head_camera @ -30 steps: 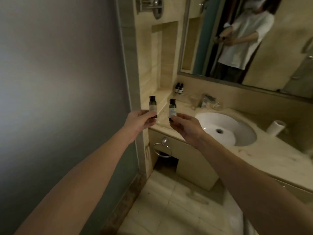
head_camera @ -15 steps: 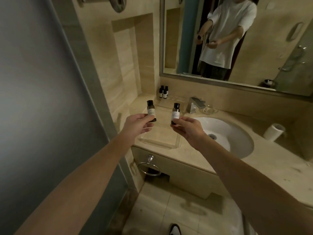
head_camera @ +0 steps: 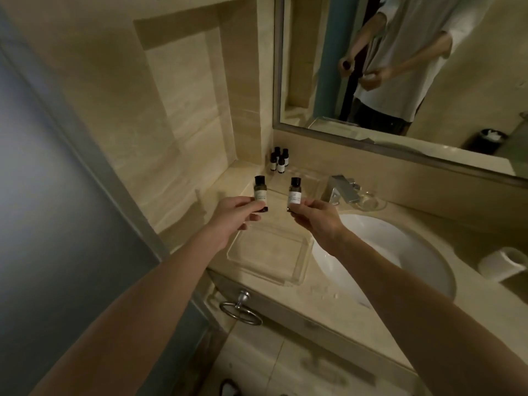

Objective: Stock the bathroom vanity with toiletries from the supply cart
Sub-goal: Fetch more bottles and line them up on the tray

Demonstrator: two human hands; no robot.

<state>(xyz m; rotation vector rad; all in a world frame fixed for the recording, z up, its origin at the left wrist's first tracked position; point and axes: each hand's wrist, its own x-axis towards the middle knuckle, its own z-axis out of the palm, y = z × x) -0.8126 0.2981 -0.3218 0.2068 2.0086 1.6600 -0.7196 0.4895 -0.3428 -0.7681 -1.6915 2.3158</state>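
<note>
bottles look light and rigid: left hand (head_camera: 233, 214) pinches left bottle (head_camera: 260, 192) at its base, right hand (head_camera: 315, 217) pinches right bottle (head_camera: 294, 194) likewise; vanity (head_camera: 371, 315) at five o'clock.

Two small dark-capped bottles are in the air: the left bottle (head_camera: 260, 192) in the left hand (head_camera: 228, 221), the right bottle (head_camera: 294, 194) in the right hand (head_camera: 317, 221). The bottle cluster (head_camera: 279, 162) in the back corner seems to number four, though it is blurred. There is one clear tray (head_camera: 265, 252), one faucet (head_camera: 341, 190), one basin (head_camera: 400, 252), one toilet roll (head_camera: 504, 262) and one towel ring (head_camera: 241, 312).
</note>
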